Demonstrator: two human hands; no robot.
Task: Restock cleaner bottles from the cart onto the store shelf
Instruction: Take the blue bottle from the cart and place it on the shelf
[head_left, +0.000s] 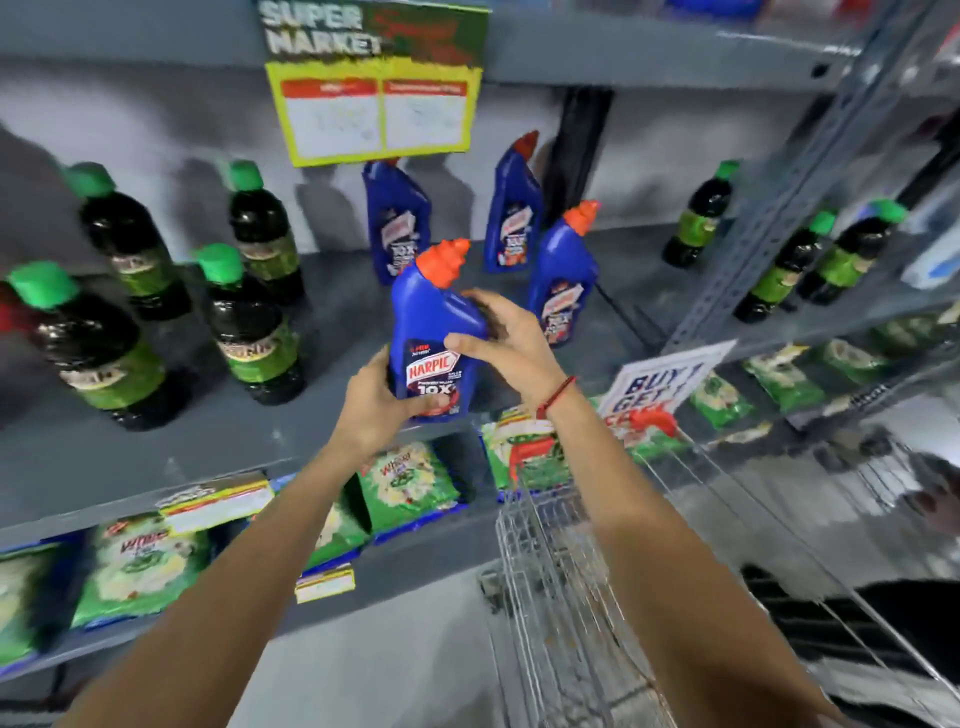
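While the head camera is looking down at the grey metal store shelf (218, 447), the person is holding a blue plastic cleaner bottle with an orange angled cap (434, 332) upright, right over the shelf's front edge; whether its base is touching the shelf cannot be told. The left hand (376, 402) is cupping the bottom of the bottle, its fingers (431, 402) curling closed around the lower label, and the right hand (506, 338) is gripping the bottle's shoulder and side, its fingers (462, 343) pressing on the blue wall. Three more blue bottles of the same kind (563, 280) are standing behind it on the shelf, flanked by dark bottles with green caps (249, 322). The silver wire cart with red handle parts (566, 545) is sitting just below the right forearm.

Judging by its look, the bottle is rigid plastic, probably full and moderately heavy, smooth enough to slip; the waist and base, as taken here, are seeming the safest holds, not the narrow neck.

Its label is reading "HARPIC" and "10X". A green and yellow hanging sign (371, 78) is reading "SUPER MARKET", a white tag (660, 387) is reading "BUY 1 GET 1", and green packets (140, 561) below are showing "Wheel"
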